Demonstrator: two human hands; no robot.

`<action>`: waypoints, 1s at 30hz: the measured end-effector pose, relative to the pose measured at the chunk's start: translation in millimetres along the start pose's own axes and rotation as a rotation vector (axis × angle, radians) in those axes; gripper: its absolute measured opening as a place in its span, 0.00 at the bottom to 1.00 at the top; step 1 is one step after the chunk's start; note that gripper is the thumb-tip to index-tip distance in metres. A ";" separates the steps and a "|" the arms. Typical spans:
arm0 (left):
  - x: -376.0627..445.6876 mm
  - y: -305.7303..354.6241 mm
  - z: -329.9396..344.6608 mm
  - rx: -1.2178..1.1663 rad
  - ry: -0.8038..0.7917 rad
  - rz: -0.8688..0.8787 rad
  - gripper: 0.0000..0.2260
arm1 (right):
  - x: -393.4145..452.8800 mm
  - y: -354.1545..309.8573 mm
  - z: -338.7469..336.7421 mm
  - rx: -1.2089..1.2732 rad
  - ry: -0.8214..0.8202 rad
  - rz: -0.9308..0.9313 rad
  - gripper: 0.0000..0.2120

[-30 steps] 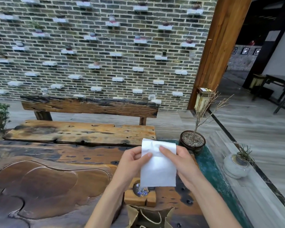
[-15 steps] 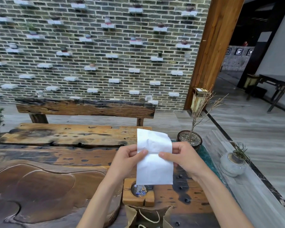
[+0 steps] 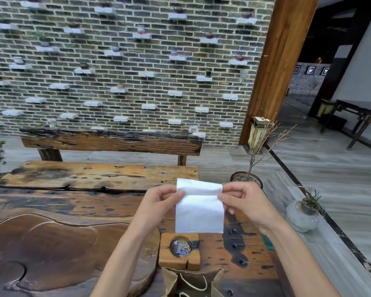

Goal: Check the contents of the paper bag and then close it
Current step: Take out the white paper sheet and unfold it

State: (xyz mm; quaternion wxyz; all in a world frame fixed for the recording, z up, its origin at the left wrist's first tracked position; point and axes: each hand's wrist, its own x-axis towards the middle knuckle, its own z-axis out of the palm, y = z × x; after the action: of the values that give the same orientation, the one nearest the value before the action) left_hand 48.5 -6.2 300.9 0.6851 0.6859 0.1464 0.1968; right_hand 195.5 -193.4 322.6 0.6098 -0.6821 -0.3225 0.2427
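I hold a white paper bag (image 3: 199, 211) upright above the wooden table (image 3: 77, 202). Its top is folded over into a flat flap. My left hand (image 3: 159, 202) pinches the left end of that fold and my right hand (image 3: 246, 202) pinches the right end. What is inside the white bag is hidden. A brown paper bag (image 3: 191, 281) with cord handles stands open at the bottom edge of the view, right below my arms.
A wooden block (image 3: 180, 250) with a round patterned inset sits on the table under the white bag. A carved tea tray (image 3: 51, 243) fills the table's left. A bench (image 3: 107, 144) stands behind. Two potted plants (image 3: 247, 179) (image 3: 302, 213) stand at the right.
The top of the white bag has been folded flat and level. My hands moved apart to the fold's two ends.
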 end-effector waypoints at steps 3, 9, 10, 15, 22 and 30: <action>0.5 1.9 -3.9 0.019 -0.018 0.007 0.07 | -1.8 -0.6 -1.7 0.014 -0.012 -0.018 0.08; -0.4 5.4 -4.3 -0.023 -0.021 0.031 0.10 | 0.0 2.9 -5.2 -0.002 0.002 -0.111 0.11; -0.1 5.8 -4.0 -0.020 -0.021 0.045 0.11 | 0.5 3.0 -4.7 -0.020 0.020 -0.124 0.12; 2.9 4.3 -4.1 0.027 0.028 0.050 0.14 | 1.3 3.2 -3.3 0.035 0.052 -0.140 0.19; 8.8 2.3 -0.2 0.023 0.068 0.078 0.14 | 0.4 4.2 4.5 0.301 0.066 0.067 0.09; 9.0 0.3 1.4 0.016 0.065 0.097 0.14 | 2.8 13.7 16.8 0.177 0.102 0.076 0.09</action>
State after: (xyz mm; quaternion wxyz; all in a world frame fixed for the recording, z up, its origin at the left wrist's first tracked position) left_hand 57.1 -3.2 301.8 0.6641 0.6911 0.1367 0.2505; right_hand 187.2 -180.7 306.9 0.6738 -0.6485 -0.2425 0.2582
